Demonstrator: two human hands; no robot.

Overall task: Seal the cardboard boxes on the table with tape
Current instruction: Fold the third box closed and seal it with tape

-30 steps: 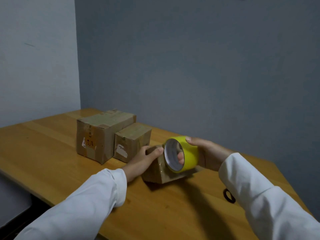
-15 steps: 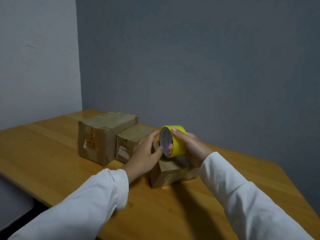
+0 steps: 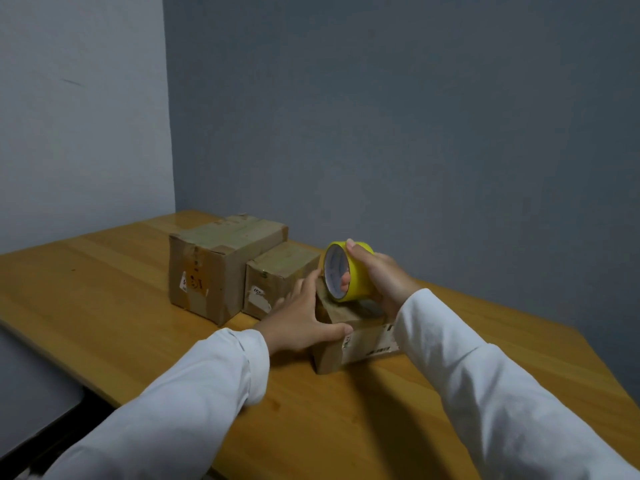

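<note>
Wooden surface [image 3: 104,306] carries 3 cardboard boxes. Right hand [image 3: 379,275] grips yellow tape roll [image 3: 356,271], 1 finger through core, roll held on top of nearest box [image 3: 360,344]. Left hand [image 3: 299,320] rests on that box's left side, fingers spread, thumb on near edge. Large box [image 3: 221,268] and medium box [image 3: 277,278] sit touching, just beyond left hand.

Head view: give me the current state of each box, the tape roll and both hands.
Near box: lying on the table, flaps down, held.
Middle box: closed, untouched.
Large box: closed, old tape on top, untouched.
Yellow tape roll: on edge atop the near box, gripped.
Left hand: fingers spread, steadying the near box.
Right hand: curled round the roll.
</note>
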